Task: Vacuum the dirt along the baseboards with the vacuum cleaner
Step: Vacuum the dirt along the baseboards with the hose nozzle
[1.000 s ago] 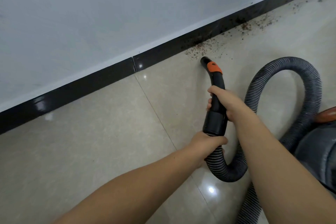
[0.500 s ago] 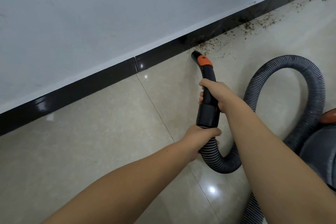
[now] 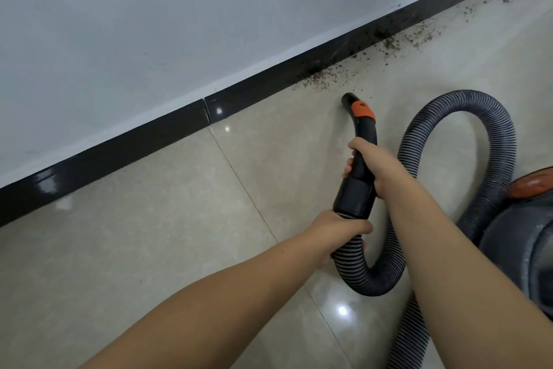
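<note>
I see my right hand (image 3: 377, 165) gripping the nozzle handle (image 3: 360, 159) and my left hand (image 3: 338, 232) gripping the hose (image 3: 466, 165), nozzle mouth near the baseboard (image 3: 125, 144) dirt (image 3: 326, 76).

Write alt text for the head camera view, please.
Two bare hands hold a black vacuum nozzle just short of brown dirt along a dark baseboard: right hand on the handle, left hand on the ribbed hose.

Black curved vacuum nozzle (image 3: 359, 141), orange slider near the tip, mouth low over the floor, just short of the dirt (image 3: 326, 76). Brown crumbs strewn along the black baseboard (image 3: 125, 148). Ribbed grey hose (image 3: 490, 144) loops to the grey canister (image 3: 526, 237) at right.
</note>
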{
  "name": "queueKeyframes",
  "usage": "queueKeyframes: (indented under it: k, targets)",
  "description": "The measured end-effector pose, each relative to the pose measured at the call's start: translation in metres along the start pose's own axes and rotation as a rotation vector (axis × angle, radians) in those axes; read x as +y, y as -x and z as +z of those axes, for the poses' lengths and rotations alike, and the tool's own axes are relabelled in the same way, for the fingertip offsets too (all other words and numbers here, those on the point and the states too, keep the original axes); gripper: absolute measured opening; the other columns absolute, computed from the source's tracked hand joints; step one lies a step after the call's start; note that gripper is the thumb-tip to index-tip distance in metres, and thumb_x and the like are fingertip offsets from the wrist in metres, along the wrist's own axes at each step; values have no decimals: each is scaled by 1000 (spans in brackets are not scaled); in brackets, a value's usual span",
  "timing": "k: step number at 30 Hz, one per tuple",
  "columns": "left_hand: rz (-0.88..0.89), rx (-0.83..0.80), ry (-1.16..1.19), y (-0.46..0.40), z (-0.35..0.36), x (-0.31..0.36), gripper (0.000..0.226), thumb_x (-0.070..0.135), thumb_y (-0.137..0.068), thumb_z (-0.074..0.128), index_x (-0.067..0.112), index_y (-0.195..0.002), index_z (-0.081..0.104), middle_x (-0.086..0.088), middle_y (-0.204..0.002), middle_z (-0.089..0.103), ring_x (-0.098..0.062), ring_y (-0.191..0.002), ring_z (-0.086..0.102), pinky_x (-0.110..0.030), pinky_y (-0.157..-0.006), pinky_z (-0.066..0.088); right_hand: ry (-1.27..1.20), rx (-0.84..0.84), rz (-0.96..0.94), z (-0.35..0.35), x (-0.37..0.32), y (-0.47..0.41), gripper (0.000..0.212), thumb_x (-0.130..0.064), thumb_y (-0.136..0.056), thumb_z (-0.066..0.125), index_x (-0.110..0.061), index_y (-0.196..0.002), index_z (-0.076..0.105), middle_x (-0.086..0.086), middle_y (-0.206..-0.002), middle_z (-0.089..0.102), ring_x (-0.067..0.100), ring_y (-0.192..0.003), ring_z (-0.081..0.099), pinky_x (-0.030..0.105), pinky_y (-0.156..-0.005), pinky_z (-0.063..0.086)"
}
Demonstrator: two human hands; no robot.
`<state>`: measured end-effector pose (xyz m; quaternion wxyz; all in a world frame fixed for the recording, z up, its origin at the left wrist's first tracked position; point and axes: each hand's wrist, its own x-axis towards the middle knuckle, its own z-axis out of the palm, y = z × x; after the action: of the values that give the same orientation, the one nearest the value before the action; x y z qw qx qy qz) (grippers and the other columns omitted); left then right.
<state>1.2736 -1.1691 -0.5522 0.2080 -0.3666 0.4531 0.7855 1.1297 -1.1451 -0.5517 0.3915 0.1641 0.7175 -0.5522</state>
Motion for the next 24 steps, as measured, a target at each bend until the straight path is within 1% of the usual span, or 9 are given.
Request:
queueKeyframes:
  k: [5, 8, 11, 13, 16, 22, 24]
  targets:
    - [16, 17, 31, -5, 3, 5, 14, 11, -82, 67, 15, -86, 55, -9, -74, 61, -15, -56, 60, -18, -51, 51, 24, -41, 27, -1, -10, -3, 15, -17, -87, 62, -10, -82, 49, 7, -56, 53, 16, -39, 53, 28, -51, 51]
    - [17, 40, 72, -5, -3, 7, 13, 10, -83, 67, 12, -88, 55, -11, -74, 61, -15, -55, 60, -17, -47, 50, 66, -84, 21, 14, -15, -5, 14, -16, -87, 62, -8, -84, 50, 6, -56, 54, 16, -39, 53, 29, -51, 51]
    - [23, 61, 102, -5, -14, 13, 14, 9, -83, 66, 9, -92, 55, -11, -70, 61, -16, -52, 60, -18, -46, 51, 84, -97, -4, 29, -18, -8, 13, -14, -87, 61, -7, -85, 50, 6, -53, 54, 17, -38, 52, 27, -49, 52]
    - [31, 65, 85, -7, -21, 19, 14, 10, -84, 66, 8, -91, 55, -11, -69, 61, -18, -54, 60, -18, -47, 51, 72, -96, -14, 35, -22, -11, 13, -14, -86, 61, -7, -87, 50, 6, -51, 54, 17, -38, 53, 27, -48, 52]
    - [42, 67, 75, -11, -25, 29, 16, 11, -83, 67, 8, -93, 55, -12, -72, 61, -19, -57, 60, -20, -49, 51, 71, -92, -18, 38, -32, -16, 15, -15, -86, 61, -7, -88, 49, 6, -54, 55, 17, -38, 53, 28, -51, 53]
    - [48, 71, 88, -17, -26, 43, 14, 11, -84, 67, 11, -88, 54, -11, -71, 60, -18, -55, 60, -19, -47, 51, 83, -89, -20, 40, -44, -23, 19, -17, -85, 62, -8, -94, 48, 6, -55, 55, 18, -39, 55, 29, -54, 54]
    - [41, 78, 87, -17, -26, 40, 14, 11, -83, 68, 10, -89, 55, -11, -72, 61, -19, -57, 60, -22, -52, 53, 82, -101, -14, 41, -43, -22, 17, -17, -85, 62, -8, -91, 48, 6, -55, 55, 18, -40, 54, 29, -53, 54]
